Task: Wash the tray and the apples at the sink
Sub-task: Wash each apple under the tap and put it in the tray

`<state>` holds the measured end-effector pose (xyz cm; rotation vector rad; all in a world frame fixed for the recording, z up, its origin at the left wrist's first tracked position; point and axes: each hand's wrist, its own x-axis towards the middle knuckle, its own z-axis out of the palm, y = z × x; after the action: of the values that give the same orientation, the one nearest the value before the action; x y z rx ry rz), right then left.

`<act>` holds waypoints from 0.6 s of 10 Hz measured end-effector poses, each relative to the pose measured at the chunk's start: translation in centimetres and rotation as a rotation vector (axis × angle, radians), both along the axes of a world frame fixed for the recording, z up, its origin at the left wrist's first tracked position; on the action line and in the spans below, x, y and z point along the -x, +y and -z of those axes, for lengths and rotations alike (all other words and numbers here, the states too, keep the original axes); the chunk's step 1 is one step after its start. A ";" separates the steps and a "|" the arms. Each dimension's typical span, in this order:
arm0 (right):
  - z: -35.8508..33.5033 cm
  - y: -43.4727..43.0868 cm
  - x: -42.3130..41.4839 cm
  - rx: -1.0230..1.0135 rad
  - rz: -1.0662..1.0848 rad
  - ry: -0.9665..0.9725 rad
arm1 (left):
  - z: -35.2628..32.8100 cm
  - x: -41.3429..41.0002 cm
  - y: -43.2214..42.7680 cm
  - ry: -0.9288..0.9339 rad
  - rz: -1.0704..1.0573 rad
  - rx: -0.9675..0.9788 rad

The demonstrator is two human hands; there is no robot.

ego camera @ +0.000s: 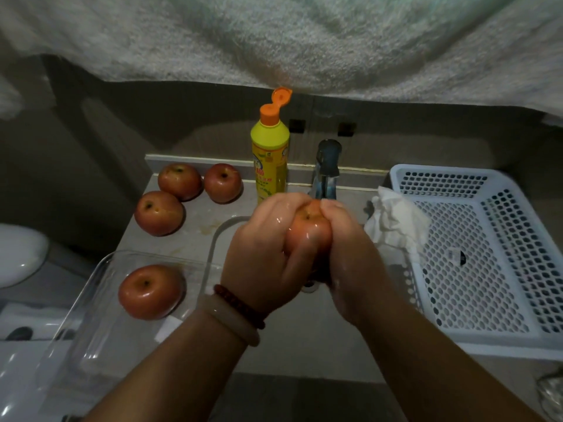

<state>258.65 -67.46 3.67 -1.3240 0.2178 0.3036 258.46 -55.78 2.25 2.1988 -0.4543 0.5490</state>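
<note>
**A wet apple over a hard sink**

I am holding one apple (309, 229) under the tap (327, 166), over the middle of the sink (219, 236). My left hand (265, 254) and right hand (350, 263) are both wrapping it, fingers (332, 205) curled tight on either side. Everything is glistening wet, so I am judging a slip the main risk: a bruised apple, or a bounce off the desk (195, 239). The clear tray (100, 269) is sitting near left with one apple in it (150, 292), overhanging the desk edge, I think; a nudge from my left forearm could tip it. Three apples (179, 181) are waiting far left, free to roll. The soap bottle (269, 159) is standing open just behind my hands.
</note>
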 end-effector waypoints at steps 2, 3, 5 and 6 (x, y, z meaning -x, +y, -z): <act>2.3 -0.3 0.5 0.847 -0.019 -0.875 | -0.5 0.2 -1.8 0.277 -0.086 0.224; 3.3 -1.5 0.1 1.027 -0.043 -1.111 | -0.3 0.6 -1.4 0.499 -0.089 0.506; 3.1 -1.1 -0.4 0.860 -0.060 -1.228 | 0.8 0.7 -2.6 0.594 -0.095 0.792; 1.1 1.1 0.7 0.473 0.215 -0.668 | 0.9 1.0 -3.7 0.253 -0.281 0.468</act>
<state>257.94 -66.38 2.61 -1.7758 -0.1450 -0.4014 257.50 -59.43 1.39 1.8493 0.1142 0.4598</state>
